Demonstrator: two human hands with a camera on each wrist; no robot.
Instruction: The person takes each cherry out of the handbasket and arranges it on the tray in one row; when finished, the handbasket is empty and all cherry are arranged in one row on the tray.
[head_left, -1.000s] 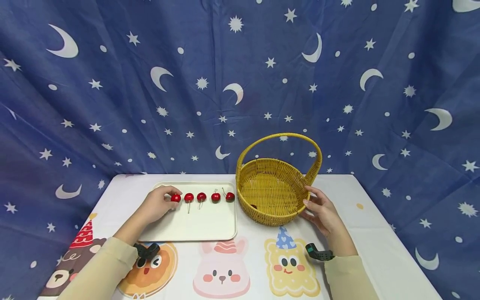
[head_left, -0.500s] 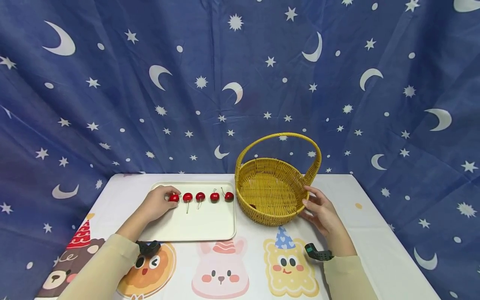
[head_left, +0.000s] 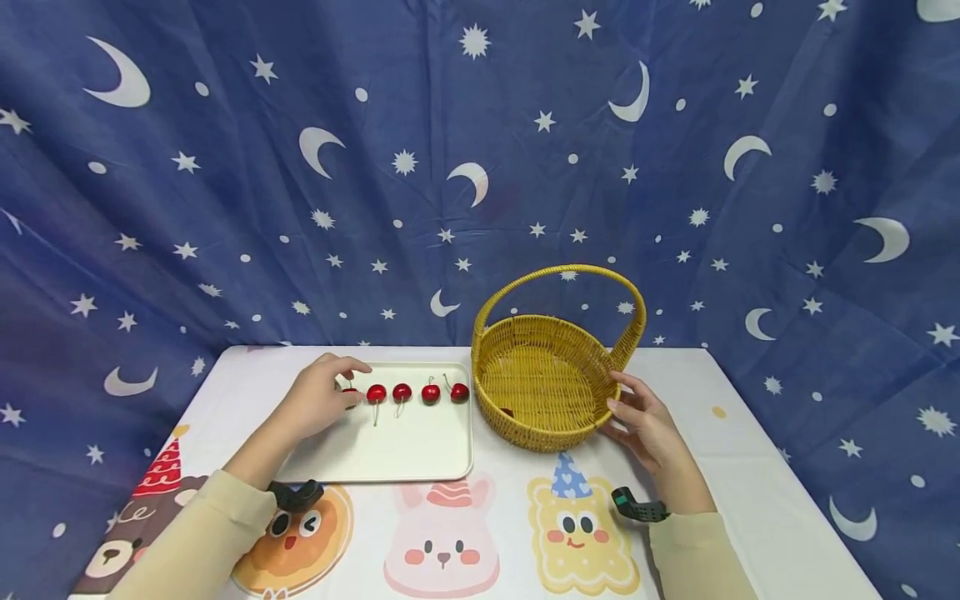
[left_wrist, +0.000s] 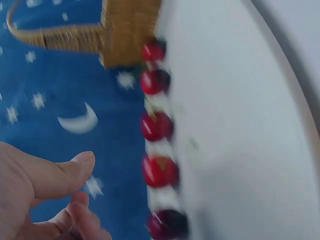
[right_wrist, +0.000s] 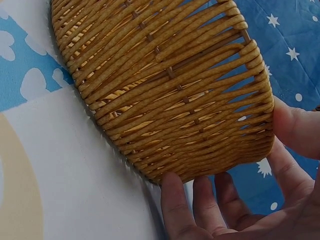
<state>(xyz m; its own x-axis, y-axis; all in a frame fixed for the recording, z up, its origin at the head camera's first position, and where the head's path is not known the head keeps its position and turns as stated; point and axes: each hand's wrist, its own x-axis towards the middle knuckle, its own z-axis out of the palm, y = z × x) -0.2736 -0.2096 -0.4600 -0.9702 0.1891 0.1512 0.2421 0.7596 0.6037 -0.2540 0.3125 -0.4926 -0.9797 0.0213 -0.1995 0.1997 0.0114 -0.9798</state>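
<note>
Several red cherries lie in a row near the far edge of a white tray. My left hand is at the row's left end, thumb and fingers parted around the leftmost cherry, which they partly hide. In the left wrist view, that hand stands apart from the cherries, nothing seen in its grasp; a cherry there is blurred. To the right is a yellow wicker basket with a tall handle. My right hand holds its right side, thumb near the rim and fingers against the woven wall.
The white tablecloth has cartoon prints along its front. Behind the table hangs a blue curtain with moons and stars. A small dark spot shows inside the basket's near wall. The basket stands close beside the tray's right edge.
My left hand's fingers have spread and come away from the leftmost cherry they were pinching, and the hand has risen slightly. The right hand and basket stay as they were.
</note>
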